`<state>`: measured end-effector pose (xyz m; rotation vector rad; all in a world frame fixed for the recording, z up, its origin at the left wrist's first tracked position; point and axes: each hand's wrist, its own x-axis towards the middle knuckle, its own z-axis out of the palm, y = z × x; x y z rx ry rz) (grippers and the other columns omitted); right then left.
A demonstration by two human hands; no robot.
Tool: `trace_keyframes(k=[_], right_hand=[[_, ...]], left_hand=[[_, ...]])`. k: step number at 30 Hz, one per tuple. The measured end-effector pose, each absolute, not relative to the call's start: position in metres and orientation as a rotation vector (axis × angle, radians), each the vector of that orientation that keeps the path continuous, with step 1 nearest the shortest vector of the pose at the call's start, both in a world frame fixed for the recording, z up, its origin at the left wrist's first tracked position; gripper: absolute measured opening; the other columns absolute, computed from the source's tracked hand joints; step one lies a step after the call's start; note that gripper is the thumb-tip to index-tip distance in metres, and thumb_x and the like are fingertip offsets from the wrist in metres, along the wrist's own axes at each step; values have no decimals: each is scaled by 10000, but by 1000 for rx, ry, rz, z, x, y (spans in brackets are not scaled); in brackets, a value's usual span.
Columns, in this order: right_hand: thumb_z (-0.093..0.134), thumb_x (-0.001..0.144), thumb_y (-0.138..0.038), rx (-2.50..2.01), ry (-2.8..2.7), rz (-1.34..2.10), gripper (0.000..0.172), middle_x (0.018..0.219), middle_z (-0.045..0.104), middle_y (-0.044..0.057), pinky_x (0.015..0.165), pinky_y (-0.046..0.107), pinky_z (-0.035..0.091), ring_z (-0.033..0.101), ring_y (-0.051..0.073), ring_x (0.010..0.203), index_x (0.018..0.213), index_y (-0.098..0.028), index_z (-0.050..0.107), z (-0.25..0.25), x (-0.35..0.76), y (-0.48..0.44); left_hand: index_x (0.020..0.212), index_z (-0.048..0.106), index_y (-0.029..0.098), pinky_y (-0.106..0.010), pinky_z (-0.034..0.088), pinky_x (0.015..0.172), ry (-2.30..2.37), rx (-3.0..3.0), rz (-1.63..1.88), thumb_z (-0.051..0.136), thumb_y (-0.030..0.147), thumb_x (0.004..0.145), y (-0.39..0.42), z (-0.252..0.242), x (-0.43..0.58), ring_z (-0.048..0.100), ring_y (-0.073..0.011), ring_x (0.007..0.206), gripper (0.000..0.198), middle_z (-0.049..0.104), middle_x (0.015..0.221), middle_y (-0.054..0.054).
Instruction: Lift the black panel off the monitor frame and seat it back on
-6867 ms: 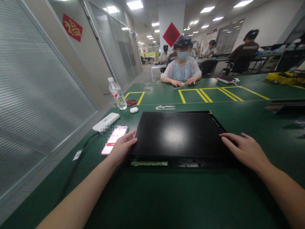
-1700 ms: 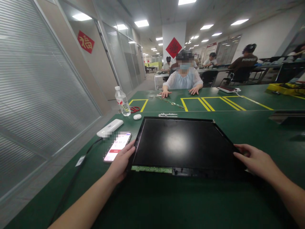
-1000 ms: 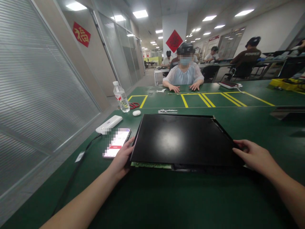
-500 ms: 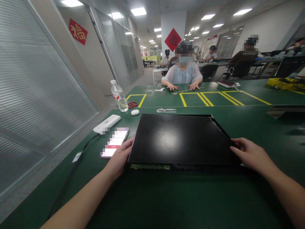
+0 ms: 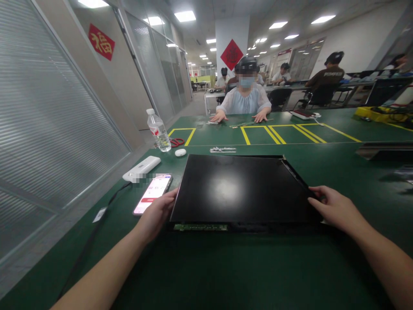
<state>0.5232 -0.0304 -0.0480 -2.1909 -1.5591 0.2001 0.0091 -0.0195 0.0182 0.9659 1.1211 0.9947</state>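
A large black display panel [image 5: 238, 187] lies flat on the green table [image 5: 206, 267], with a green circuit strip [image 5: 200, 227] along its near edge. My left hand [image 5: 155, 215] grips the panel's near left corner, thumb along the edge. My right hand [image 5: 335, 209] holds the near right edge, fingers curled on the rim. A phone [image 5: 152, 193] with a lit screen lies just left of my left hand.
A white power bank [image 5: 141, 168] with a cable, a water bottle [image 5: 158, 131], red scissors [image 5: 177, 141] and a small white case [image 5: 180, 152] sit at the left. A person in a pale top [image 5: 245, 97] sits opposite with both hands on the table. Yellow tape marks [image 5: 277, 131] the far surface.
The panel's near edge was raised a little 1.7 s ago and now lies lower and flatter. Both my hands stay at its near corners. The person opposite has moved their hands apart.
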Motion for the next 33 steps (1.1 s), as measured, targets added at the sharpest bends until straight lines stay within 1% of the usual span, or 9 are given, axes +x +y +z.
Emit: trace_keyframes(k=[4, 7, 9, 13, 20, 23, 27, 30, 33], right_hand=[[577, 753, -534, -2190, -1576, 201, 527, 928, 719, 101, 663, 428, 515, 685, 290, 762, 1145, -222, 741, -49, 525, -30], [567, 752, -526, -2213, -1566, 216, 537, 945, 717, 105, 673, 428, 511, 684, 294, 780, 1154, -211, 734, -44, 521, -31], [553, 763, -527, -2223, -1561, 229, 545, 961, 716, 113, 685, 426, 506, 679, 296, 795, 1162, -201, 730, -40, 518, -33], [531, 773, -535, -2230, -1555, 247, 575, 981, 710, 129, 707, 425, 499, 670, 297, 812, 1177, -174, 722, -36, 513, -34], [523, 758, -520, -2230, -1540, 236, 562, 982, 700, 124, 764, 427, 501, 670, 298, 840, 1162, -182, 722, -38, 512, -34], [530, 755, -522, -2228, -1527, 236, 544, 981, 704, 117, 747, 422, 504, 670, 293, 824, 1148, -198, 722, -38, 512, -33], [549, 732, -516, -2228, -1506, 243, 514, 965, 705, 102, 729, 414, 509, 671, 283, 794, 1118, -224, 721, -40, 513, -32], [564, 719, -511, -2229, -1489, 251, 502, 966, 701, 94, 718, 415, 511, 670, 278, 769, 1111, -233, 711, -41, 514, -31], [564, 757, -541, -2211, -1487, 294, 514, 982, 711, 88, 706, 408, 514, 680, 275, 773, 1155, -241, 691, -37, 513, -34]], left_hand=[[1286, 794, 212, -552, 474, 1175, 1229, 1127, 936, 818, 475, 791, -19, 13, 2, 635, -432, 1367, 561, 786, 1346, -117], [1341, 755, 251, -564, 518, 1133, 1257, 1241, 886, 920, 499, 731, -22, 13, -1, 672, -426, 1321, 679, 786, 1346, -113], [1368, 733, 264, -562, 546, 1105, 1236, 1275, 855, 934, 504, 727, -23, 14, -2, 693, -415, 1295, 713, 786, 1347, -104], [1379, 719, 267, -558, 559, 1094, 1206, 1315, 813, 910, 522, 766, -23, 16, -2, 697, -401, 1292, 691, 772, 1375, -97], [1371, 728, 260, -590, 533, 1123, 1219, 1342, 807, 925, 564, 722, -22, 18, 0, 661, -428, 1335, 743, 737, 1429, -115], [1376, 730, 261, -600, 483, 1174, 1235, 1376, 805, 913, 591, 724, -21, 15, -3, 583, -446, 1419, 753, 662, 1528, -126], [1382, 738, 264, -553, 389, 1253, 1291, 1474, 863, 910, 598, 719, -18, 11, -7, 411, -447, 1547, 762, 455, 1704, -117], [1396, 733, 278, -537, 399, 1249, 1251, 1469, 890, 901, 584, 736, -19, 12, -7, 374, -450, 1565, 746, 403, 1734, -99], [1383, 745, 295, -530, 421, 1236, 1199, 1454, 953, 883, 556, 770, -22, 13, -5, 303, -452, 1594, 680, 380, 1748, -65]])
